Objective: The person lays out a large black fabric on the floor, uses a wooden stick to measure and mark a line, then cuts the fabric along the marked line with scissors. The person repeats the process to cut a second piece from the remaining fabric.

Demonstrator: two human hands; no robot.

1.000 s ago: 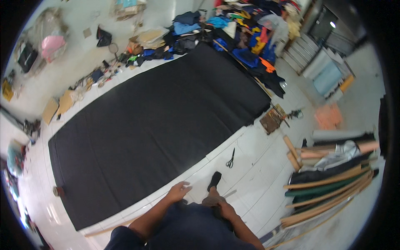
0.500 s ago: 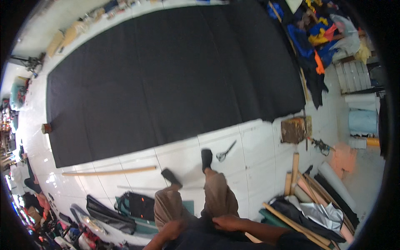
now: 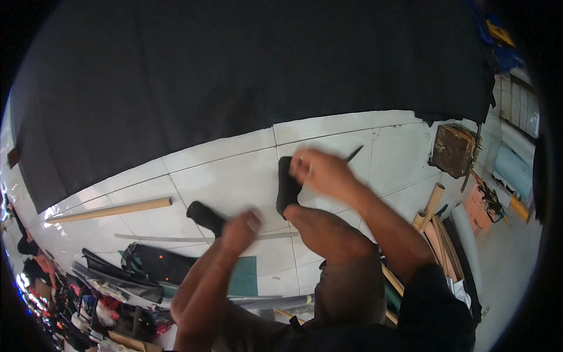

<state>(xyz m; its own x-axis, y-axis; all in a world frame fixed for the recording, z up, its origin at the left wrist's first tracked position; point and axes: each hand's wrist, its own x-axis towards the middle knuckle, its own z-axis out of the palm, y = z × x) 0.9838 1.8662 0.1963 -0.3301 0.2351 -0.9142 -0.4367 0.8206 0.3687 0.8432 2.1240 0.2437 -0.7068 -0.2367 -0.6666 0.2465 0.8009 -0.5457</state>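
A large black fabric sheet (image 3: 234, 64) lies spread over the white tiled floor in front of me. My right hand (image 3: 328, 173) hangs above the floor beside my right foot in its black sock (image 3: 288, 190). Only the dark tip of the scissors (image 3: 355, 153) shows past that hand, which hides the handles; whether it touches them is unclear. Motion smears the right fingers. My left hand (image 3: 241, 230), also blurred, is near my left foot in a black sock (image 3: 205, 217); nothing can be made out in it.
A long cardboard tube (image 3: 114, 210) lies along the fabric's near edge at left. Folded dark material (image 3: 167, 261) and a green sheet (image 3: 243, 276) lie by my left leg. At right stand a worn brown block (image 3: 451, 149) and several rolls (image 3: 433, 202).
I have bent down, so floor and fabric look closer. Both hands have moved from my thighs forward and down toward my feet. The right hand now covers most of the scissors.
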